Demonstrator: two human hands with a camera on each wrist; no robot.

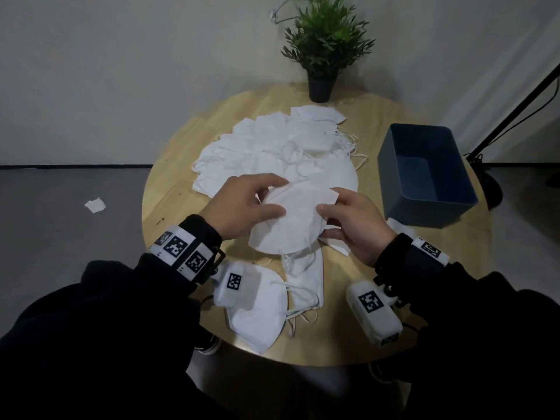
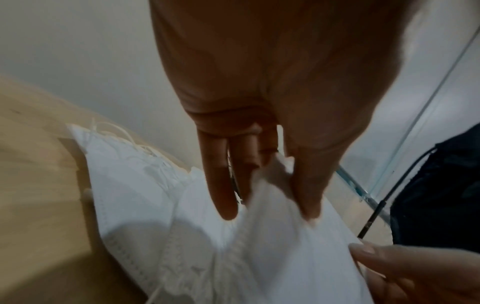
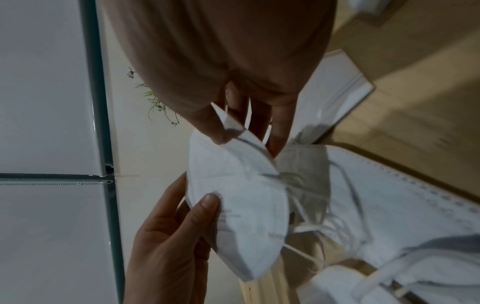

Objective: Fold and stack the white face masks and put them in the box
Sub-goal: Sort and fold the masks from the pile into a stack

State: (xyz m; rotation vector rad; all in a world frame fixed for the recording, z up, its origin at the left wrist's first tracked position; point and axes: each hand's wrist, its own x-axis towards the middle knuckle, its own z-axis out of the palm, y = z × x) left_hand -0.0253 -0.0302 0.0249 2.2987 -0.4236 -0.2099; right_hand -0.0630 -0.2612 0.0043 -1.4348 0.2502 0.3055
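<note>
Above the middle of the round wooden table (image 1: 169, 204) I hold one white face mask (image 1: 291, 219) (image 3: 241, 197) (image 2: 280, 236) in both hands. My left hand (image 1: 257, 201) pinches its left edge between thumb and fingers. On the right edge, my right hand (image 1: 342, 213) (image 3: 249, 135) pinches it near the corner. Beyond it spreads a loose pile of white masks (image 1: 272, 150). Two folded masks (image 1: 260, 304) lie near the front edge, under my left wrist. The dark blue box (image 1: 424, 174) stands open at the right, with nothing visible inside.
A potted green plant (image 1: 324, 50) stands at the table's far edge. Another mask (image 1: 397, 225) lies flat in front of the box. A scrap of white (image 1: 95, 205) lies on the grey floor to the left. A black stand (image 1: 515, 113) leans at the far right.
</note>
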